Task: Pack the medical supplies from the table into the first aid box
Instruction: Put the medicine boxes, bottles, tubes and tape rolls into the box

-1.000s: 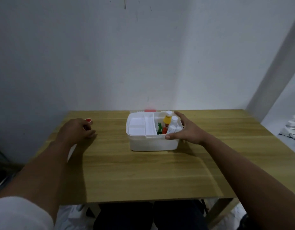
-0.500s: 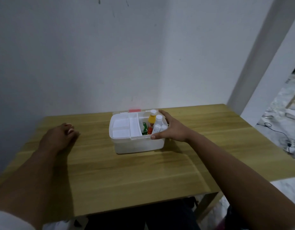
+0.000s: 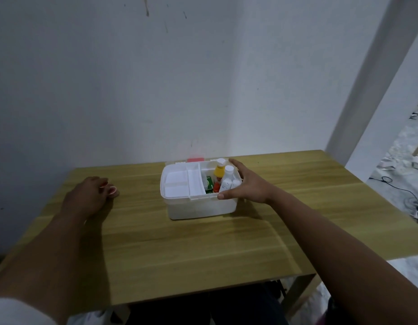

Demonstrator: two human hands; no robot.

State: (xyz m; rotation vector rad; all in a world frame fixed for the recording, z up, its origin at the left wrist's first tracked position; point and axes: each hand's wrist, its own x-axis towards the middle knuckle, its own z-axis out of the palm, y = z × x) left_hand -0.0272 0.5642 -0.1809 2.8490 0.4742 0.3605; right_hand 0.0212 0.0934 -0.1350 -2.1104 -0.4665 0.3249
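A white first aid box (image 3: 198, 208) stands open at the table's far middle, a white divided tray (image 3: 180, 184) in its left half. In its right half stand a yellow bottle (image 3: 219, 171) and white bottles (image 3: 226, 181), with a green packet (image 3: 210, 182) and a small red-capped item beside them. My right hand (image 3: 248, 185) grips the box's right rim, thumb on the front edge, fingers around the far corner. My left hand (image 3: 90, 195) rests curled on the tabletop to the box's left, holding nothing.
The wooden table (image 3: 203, 254) stands against a white wall. A pink-red part (image 3: 195, 159) shows behind the box's rear edge. At the right, beyond a white pillar, lie cables on the floor (image 3: 403, 191).
The view has shifted a little, so the box sits slightly further right in the frame. Both hands keep their places: right on the box, left on the table.
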